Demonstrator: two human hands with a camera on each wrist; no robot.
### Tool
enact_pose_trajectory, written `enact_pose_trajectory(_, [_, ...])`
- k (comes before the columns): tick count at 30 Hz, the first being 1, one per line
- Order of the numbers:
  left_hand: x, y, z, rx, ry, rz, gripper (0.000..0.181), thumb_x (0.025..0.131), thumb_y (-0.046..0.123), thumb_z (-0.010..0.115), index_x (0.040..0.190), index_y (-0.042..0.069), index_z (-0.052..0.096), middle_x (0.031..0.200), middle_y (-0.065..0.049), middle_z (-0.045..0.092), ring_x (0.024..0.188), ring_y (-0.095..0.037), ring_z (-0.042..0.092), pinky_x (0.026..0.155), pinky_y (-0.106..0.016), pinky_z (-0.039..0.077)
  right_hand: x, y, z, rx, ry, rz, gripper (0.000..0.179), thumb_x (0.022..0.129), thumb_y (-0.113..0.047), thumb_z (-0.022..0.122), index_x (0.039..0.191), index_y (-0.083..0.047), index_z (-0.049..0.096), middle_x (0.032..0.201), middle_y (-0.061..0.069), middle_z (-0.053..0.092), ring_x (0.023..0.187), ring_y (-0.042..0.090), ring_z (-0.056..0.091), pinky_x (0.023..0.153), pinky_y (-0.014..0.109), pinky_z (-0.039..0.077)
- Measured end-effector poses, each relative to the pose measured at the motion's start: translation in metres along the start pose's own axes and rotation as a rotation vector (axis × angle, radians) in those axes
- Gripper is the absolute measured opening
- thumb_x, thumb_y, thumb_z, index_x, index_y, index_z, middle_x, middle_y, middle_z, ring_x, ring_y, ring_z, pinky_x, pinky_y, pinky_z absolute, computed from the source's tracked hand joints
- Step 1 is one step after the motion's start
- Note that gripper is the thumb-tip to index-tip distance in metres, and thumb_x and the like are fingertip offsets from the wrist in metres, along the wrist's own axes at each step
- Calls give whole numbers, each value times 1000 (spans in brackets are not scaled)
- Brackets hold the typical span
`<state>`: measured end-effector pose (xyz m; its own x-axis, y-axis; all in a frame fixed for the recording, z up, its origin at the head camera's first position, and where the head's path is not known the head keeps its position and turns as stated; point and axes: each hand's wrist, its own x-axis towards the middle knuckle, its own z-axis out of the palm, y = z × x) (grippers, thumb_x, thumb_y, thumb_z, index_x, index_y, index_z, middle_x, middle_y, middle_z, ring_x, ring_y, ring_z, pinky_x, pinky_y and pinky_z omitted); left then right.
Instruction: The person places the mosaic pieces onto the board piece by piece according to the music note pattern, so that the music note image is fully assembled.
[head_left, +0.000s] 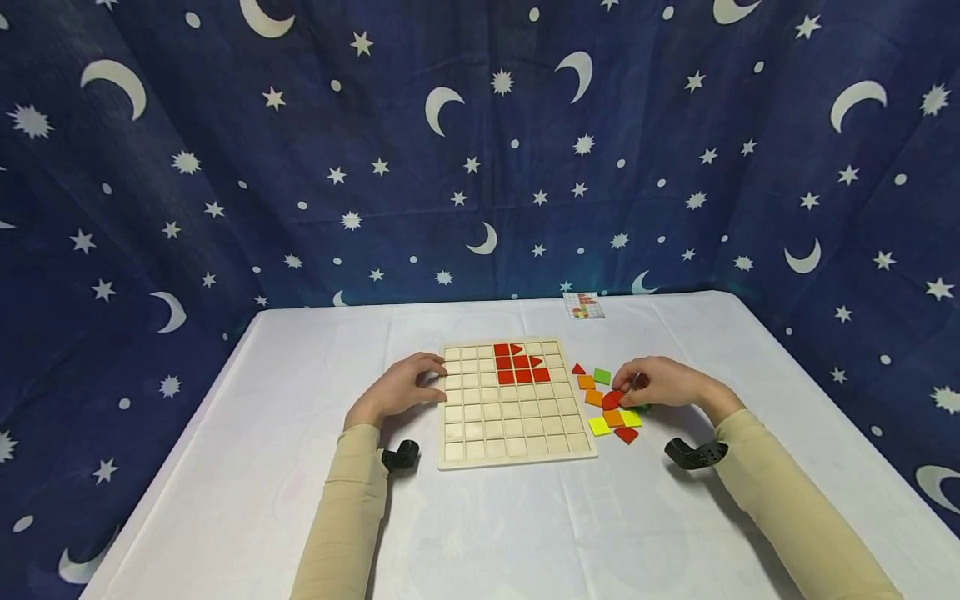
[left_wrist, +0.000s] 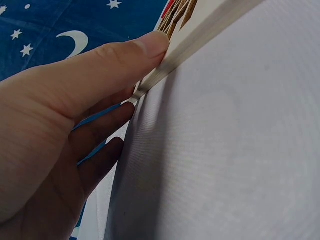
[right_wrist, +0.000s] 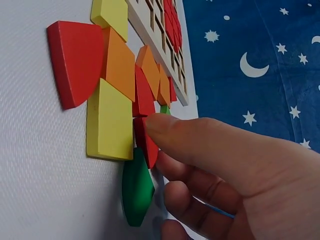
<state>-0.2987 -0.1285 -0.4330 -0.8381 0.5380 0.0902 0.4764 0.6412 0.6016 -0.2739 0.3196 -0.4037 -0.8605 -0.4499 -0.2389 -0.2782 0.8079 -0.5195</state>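
Observation:
My left hand (head_left: pixel 405 385) rests at the left edge of a wooden grid board (head_left: pixel 480 433), its thumb on the rim and its fingers along the side. Red square and triangular tiles (head_left: pixel 522 362) sit in cells in the upper middle of the board. Right of the board, my right hand (head_left: pixel 667 383) pinches a red curved-edge tile (right_wrist: pixel 145 142) between thumb and finger. Around that tile lie another red one (right_wrist: pixel 143 92), a dark green tile (right_wrist: pixel 137 187), a yellow tile (right_wrist: pixel 110 122) and an orange tile (right_wrist: pixel 119 65).
A small pattern card (head_left: pixel 583 305) lies at the back of the white table (head_left: pixel 495 533). More loose tiles are by the board's right side: a light green square (head_left: pixel 602 376), a red triangle (head_left: pixel 578 368) and a red rounded piece (head_left: pixel 626 434). A dark blue star-patterned curtain (head_left: pixel 405 217) hangs behind.

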Motion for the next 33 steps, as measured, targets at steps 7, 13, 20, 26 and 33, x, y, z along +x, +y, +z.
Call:
enact_pose_trajectory(7, [0,1,0,-5,-6,-13,43,83,23,79,119,4,66,139,-14,53,134,-32,43,114,-44,33,1,-6,4,2,18,-30,23,87,-23,74,105,-10,69,90,-3,63,82,17,53,73,30,49])
enact_pose_trajectory(13, [0,1,0,-6,-7,-12,43,83,23,79,119,3,66,139,-14,52,134,-32,43,114,-45,33,6,-11,9,-5,51,-41,25,86,-26,76,103,-10,69,93,-3,63,80,16,53,70,28,50])
enact_pose_trajectory(20, [-1,1,0,-4,-3,-6,43,83,23,79,119,3,66,138,-14,53,134,-32,43,114,-44,33,11,-17,14,-13,53,-61,25,85,-26,76,102,-9,68,93,-2,63,79,15,54,71,27,50])
enact_pose_trajectory(26, [-2,2,1,-4,-7,-16,43,83,23,79,119,4,66,139,-12,53,134,-31,43,115,-44,32,11,-19,16,-26,63,-51,28,83,-30,79,99,-11,67,90,-3,61,78,14,53,69,26,49])
enact_pose_trajectory(33, [-1,1,0,-9,-7,-17,43,83,24,79,119,4,66,139,-12,53,134,-31,43,114,-44,32,13,-21,17,-45,84,-75,25,81,-30,80,93,-12,67,83,-4,58,77,15,51,69,28,47])
